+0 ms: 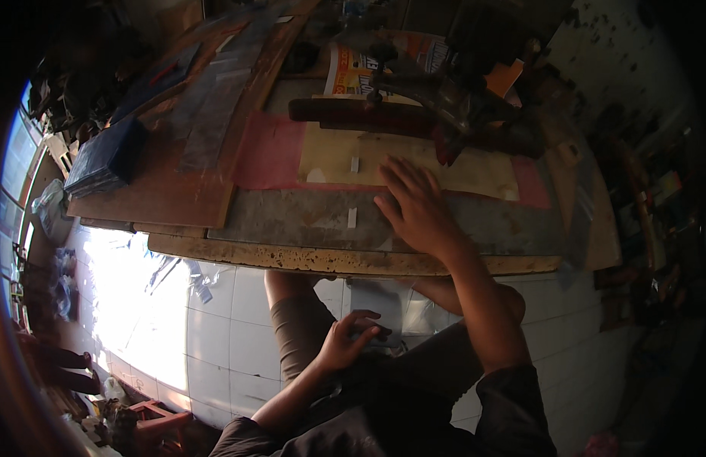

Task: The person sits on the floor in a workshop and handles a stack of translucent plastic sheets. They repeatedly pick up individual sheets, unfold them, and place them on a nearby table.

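Note:
My right hand (415,206) reaches over the work table, fingers stretched out and lying on the near edge of a yellowish sheet (444,169). That sheet lies on top of a pink-red sheet (265,152), which shows at both ends. Left of my fingertips, a small white strip (355,164) rests on the yellowish sheet. A second small white strip (352,218) lies nearer me on the grey tabletop (292,213). Below the table edge, my left hand (347,340) hovers over my lap, loosely curved with thumb and fingers apart. I see nothing held in it.
A long dark red bar (360,114) with a dark metal mechanism extends over the sheets' far side. On the left, a brown board (162,183) carries a dark blue block-like stack (105,156) and clear strips. Printed paper (353,68) lies behind the bar. A red stool (158,419) stands lower left.

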Demonstrator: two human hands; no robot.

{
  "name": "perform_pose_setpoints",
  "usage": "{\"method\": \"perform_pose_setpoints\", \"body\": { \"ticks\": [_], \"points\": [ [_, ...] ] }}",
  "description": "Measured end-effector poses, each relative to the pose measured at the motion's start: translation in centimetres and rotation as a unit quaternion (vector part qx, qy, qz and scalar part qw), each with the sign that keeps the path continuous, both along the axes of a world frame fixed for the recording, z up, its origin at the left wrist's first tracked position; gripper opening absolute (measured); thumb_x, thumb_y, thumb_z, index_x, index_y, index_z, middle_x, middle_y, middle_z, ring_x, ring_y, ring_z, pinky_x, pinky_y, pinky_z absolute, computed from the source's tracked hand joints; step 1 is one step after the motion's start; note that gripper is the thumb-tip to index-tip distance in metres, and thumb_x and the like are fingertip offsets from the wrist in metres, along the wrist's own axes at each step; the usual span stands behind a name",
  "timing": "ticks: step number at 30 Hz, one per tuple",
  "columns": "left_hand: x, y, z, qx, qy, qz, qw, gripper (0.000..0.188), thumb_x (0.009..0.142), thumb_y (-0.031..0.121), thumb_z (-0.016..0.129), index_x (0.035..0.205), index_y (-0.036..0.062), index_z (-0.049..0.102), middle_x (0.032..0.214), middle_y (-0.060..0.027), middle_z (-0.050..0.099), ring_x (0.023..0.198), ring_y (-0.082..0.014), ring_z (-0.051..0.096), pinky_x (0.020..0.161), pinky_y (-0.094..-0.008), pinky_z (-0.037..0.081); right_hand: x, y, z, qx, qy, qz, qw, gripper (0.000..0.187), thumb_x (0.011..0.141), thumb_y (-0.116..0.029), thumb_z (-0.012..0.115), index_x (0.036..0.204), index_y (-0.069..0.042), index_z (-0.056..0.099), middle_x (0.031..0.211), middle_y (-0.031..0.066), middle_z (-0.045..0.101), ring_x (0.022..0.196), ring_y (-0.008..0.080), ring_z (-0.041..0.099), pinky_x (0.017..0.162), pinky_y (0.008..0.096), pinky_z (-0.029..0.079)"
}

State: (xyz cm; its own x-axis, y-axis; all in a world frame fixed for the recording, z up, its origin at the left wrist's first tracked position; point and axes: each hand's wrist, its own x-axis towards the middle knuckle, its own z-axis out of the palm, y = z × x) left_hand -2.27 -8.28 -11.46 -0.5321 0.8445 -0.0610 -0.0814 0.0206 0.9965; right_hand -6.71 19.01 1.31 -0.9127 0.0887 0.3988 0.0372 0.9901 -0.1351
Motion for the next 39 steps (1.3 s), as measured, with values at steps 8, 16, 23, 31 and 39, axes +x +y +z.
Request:
{"method": "perform_pose_setpoints", "body": {
  "ticks": [8,16,23,31,39],
  "points": [
    [-0.2,0.4,0.5,-0.008,-0.012,0.004,1.000,0.025,0.100,0.012,0.067,0.120,-0.0002,0.060,0.096,-0.0125,0.079,0.096,-0.0180,0.075,0.088,-0.0317,0.056,-0.7,0.5,-0.3,-0.011,0.006,-0.004,1.000,0.053,0.105,-0.037,0.053,0.143,0.000,0.052,0.152,0.0206,0.048,0.145,0.0342,0.041,0.120,0.0520,0.029],
    [-0.5,0.6,0.5,-0.009,0.017,-0.004,1.000,0.025,0.100,0.011,0.066,0.121,-0.0005,0.058,0.096,-0.0128,0.079,0.095,-0.0180,0.075,0.088,-0.0311,0.056,-0.7,0.5,-0.4,-0.017,-0.004,-0.009,1.000,0.053,0.105,-0.038,0.052,0.144,-0.002,0.051,0.154,0.0194,0.046,0.146,0.0340,0.040,0.121,0.0534,0.029],
    [-0.5,0.6,0.1,-0.004,-0.007,-0.009,1.000,0.025,0.100,0.011,0.067,0.121,-0.0012,0.057,0.097,-0.0131,0.078,0.093,-0.0172,0.075,0.085,-0.0302,0.057,-0.7,0.5,-0.6,-0.017,-0.006,-0.015,1.000,0.054,0.105,-0.038,0.053,0.145,-0.002,0.050,0.155,0.0191,0.045,0.147,0.0333,0.040,0.121,0.0536,0.029],
    [-0.6,0.6,0.0,-0.002,-0.008,-0.006,1.000,0.026,0.100,0.011,0.067,0.121,-0.0017,0.058,0.096,-0.0126,0.078,0.094,-0.0171,0.075,0.085,-0.0298,0.057,-0.8,0.4,-0.7,-0.019,-0.017,-0.017,1.000,0.055,0.105,-0.038,0.052,0.146,-0.002,0.049,0.157,0.0191,0.043,0.149,0.0332,0.037,0.122,0.0536,0.027],
    [-0.7,0.6,0.0,-0.020,0.003,-0.003,1.000,0.027,0.098,0.012,0.070,0.120,-0.0011,0.060,0.096,-0.0116,0.078,0.094,-0.0167,0.075,0.086,-0.0302,0.057,-0.7,0.1,-0.4,-0.012,-0.028,-0.028,0.999,0.057,0.104,-0.038,0.053,0.147,-0.001,0.047,0.157,0.0187,0.043,0.148,0.0340,0.038,0.121,0.0519,0.030]
  ]
}}
